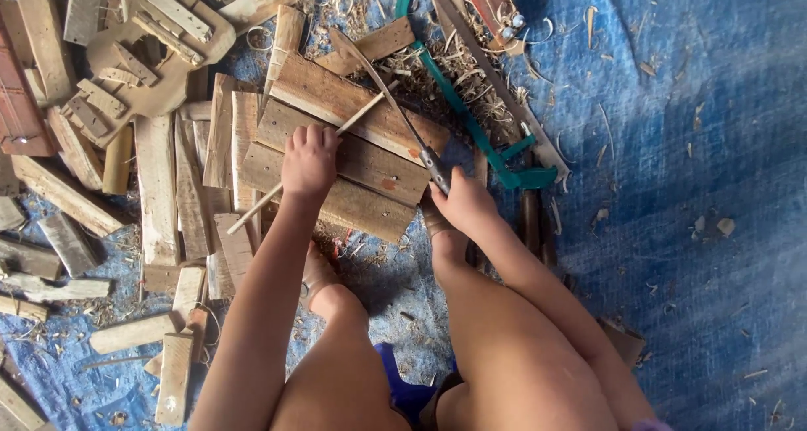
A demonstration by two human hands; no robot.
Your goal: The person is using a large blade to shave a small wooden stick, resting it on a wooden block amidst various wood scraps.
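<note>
Two hands busy: left hand (308, 160) clamped on thin stick (277, 189) across stacked planks (353, 145), right hand (461, 202) gripping knife (395, 103) handle, blade touching stick.

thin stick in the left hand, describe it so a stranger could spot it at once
Start at the stack of flat planks on the blue tarp. The left hand presses a thin stick slanting across them. It is pale, round and far slimmer than the boards around it.

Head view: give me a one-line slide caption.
Left hand pins a thin wooden stick on stacked planks; right hand grips a long knife crossing it.
</note>
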